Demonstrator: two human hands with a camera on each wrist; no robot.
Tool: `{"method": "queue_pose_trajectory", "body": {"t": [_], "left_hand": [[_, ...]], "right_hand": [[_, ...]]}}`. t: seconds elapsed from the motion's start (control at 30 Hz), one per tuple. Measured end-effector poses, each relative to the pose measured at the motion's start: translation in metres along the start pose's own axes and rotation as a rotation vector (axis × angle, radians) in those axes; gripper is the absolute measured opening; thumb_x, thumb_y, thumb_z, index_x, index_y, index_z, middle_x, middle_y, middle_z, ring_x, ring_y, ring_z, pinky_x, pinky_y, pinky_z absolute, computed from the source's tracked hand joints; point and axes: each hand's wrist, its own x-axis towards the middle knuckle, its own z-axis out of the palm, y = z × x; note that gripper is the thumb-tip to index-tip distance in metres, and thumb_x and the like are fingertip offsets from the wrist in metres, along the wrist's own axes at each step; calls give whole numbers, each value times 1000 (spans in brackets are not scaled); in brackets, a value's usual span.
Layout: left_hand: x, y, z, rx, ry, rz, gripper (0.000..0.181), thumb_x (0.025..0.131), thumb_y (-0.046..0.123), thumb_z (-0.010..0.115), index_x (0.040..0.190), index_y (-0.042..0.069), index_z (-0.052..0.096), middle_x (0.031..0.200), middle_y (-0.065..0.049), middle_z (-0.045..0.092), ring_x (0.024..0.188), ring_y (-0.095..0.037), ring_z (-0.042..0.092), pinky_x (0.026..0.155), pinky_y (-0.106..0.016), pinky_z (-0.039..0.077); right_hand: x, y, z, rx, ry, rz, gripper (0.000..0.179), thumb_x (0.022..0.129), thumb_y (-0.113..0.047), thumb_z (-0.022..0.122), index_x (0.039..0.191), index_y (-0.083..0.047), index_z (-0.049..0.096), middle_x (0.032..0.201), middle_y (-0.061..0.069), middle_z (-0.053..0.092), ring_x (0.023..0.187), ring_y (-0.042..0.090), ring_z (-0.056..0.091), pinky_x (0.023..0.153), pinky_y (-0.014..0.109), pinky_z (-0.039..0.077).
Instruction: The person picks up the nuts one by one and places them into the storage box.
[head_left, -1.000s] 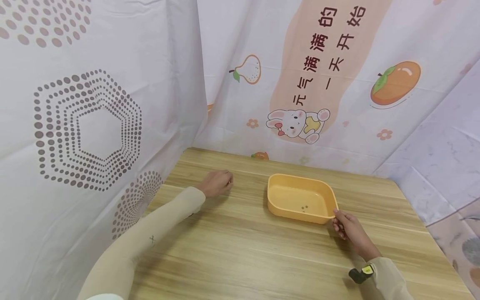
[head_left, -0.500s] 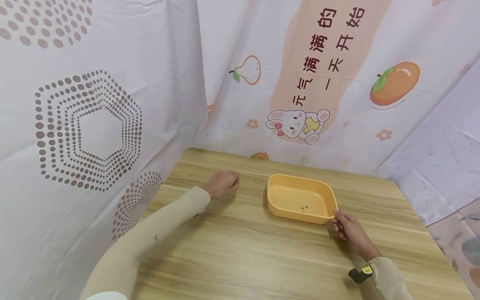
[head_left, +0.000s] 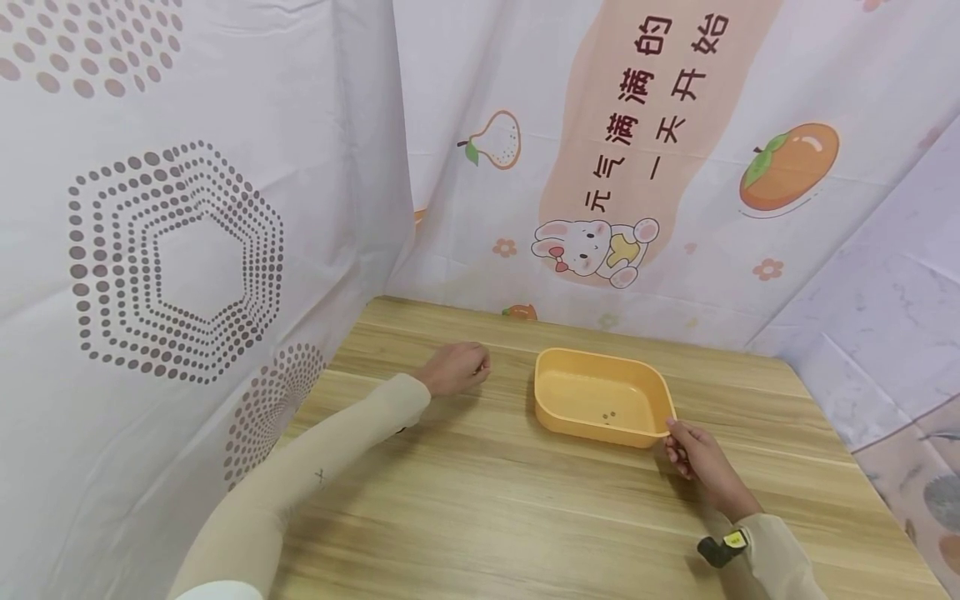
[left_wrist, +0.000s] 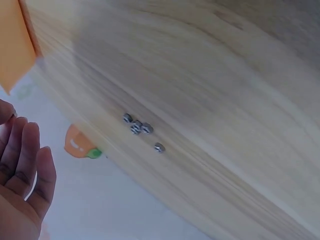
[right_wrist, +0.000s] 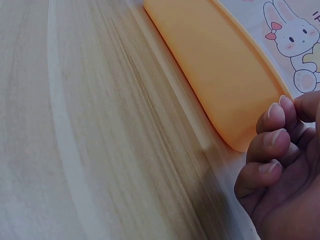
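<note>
My left hand (head_left: 454, 369) is over the wooden table, left of a yellow plastic box (head_left: 573, 400). In the left wrist view its thumb and forefinger pinch a tiny grey piece, seemingly a metal nut (left_wrist: 14, 115), mostly hidden by the fingertips. Several loose metal nuts (left_wrist: 146, 128) lie on the table in that view; the head view does not show them. A few small dark pieces (head_left: 612, 413) rest on the box's floor. At the box's near right corner, my right hand (head_left: 703, 462) grips the rim between thumb and forefinger, other fingers curled below.
The wooden table (head_left: 480, 517) reaches back to a printed white curtain (head_left: 465, 242). Another patterned curtain (head_left: 322, 167) hangs along the left side. A black wrist device (head_left: 722, 550) sits at the right sleeve.
My left hand has moved steadily to the right, closer to the box, its fingers still pinched. The right hand and the box have stayed in place.
</note>
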Motion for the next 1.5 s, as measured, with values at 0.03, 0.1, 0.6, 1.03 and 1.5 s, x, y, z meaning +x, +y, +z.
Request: {"method": "queue_pose_trajectory", "body": {"t": [0.03, 0.1, 0.6, 1.03, 1.5], "left_hand": [[1, 1, 1, 4, 1, 5, 9, 101, 16, 64, 97, 11, 70, 89, 3, 67, 74, -6, 59, 66, -21, 51], [4, 2, 1, 23, 0, 9, 10, 102, 18, 63, 97, 12, 70, 89, 5, 65, 73, -5, 57, 64, -20, 50], [16, 15, 7, 16, -29, 14, 10, 102, 22, 65, 98, 14, 68, 88, 6, 62, 72, -4, 55, 63, -20, 48], [25, 23, 10, -4, -14, 61, 11, 102, 20, 63, 97, 13, 68, 87, 6, 62, 71, -4, 54, 62, -19, 47], [37, 37, 15, -56, -20, 109, 8, 101, 17, 64, 95, 14, 68, 86, 6, 63, 72, -4, 55, 65, -17, 47]], "right_hand": [[0, 0, 0, 0, 1, 0, 52, 110, -47, 42, 89, -1, 54, 68, -4, 52, 54, 8, 43, 48, 23, 38], [0, 1, 0, 2, 2, 0, 51, 110, -47, 42, 88, -2, 54, 68, -4, 52, 54, 8, 43, 48, 23, 38], [0, 2, -1, -2, 7, 4, 51, 110, -47, 42, 89, -2, 55, 68, -4, 52, 54, 8, 43, 48, 23, 38], [0, 1, 0, -9, 13, 11, 52, 110, -47, 42, 90, -1, 55, 69, -3, 52, 54, 9, 43, 48, 23, 38], [1, 3, -1, 3, 6, 1, 51, 110, -48, 43, 90, -2, 55, 70, -3, 53, 55, 9, 43, 48, 24, 38]]}}
